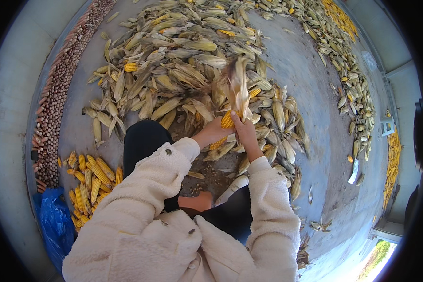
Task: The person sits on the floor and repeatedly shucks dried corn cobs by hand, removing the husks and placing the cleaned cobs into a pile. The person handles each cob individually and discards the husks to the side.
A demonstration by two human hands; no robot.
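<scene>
Between my two hands is an ear of corn (227, 120), its yellow kernels partly bare. My left hand (216, 132) is wrapped around the ear from the left. Dry husk (240, 93) stands up from the ear, and my right hand (246, 133) grips it near its base, with the thumb against the kernels. The husk's upper end is blurred. Just beyond my hands spreads a large heap of unhusked corn (183, 53), a few ears showing yellow. Another yellow ear (218, 143) lies just below my left hand.
Husked ears (95, 179) are piled at my left, next to a blue plastic bag (54, 215). Stacked cobs (61, 81) line the left wall. Across the floor on the right run more husked-off leaves and ears (352, 84), a white plastic stool (387, 126) and yellow corn (392, 165).
</scene>
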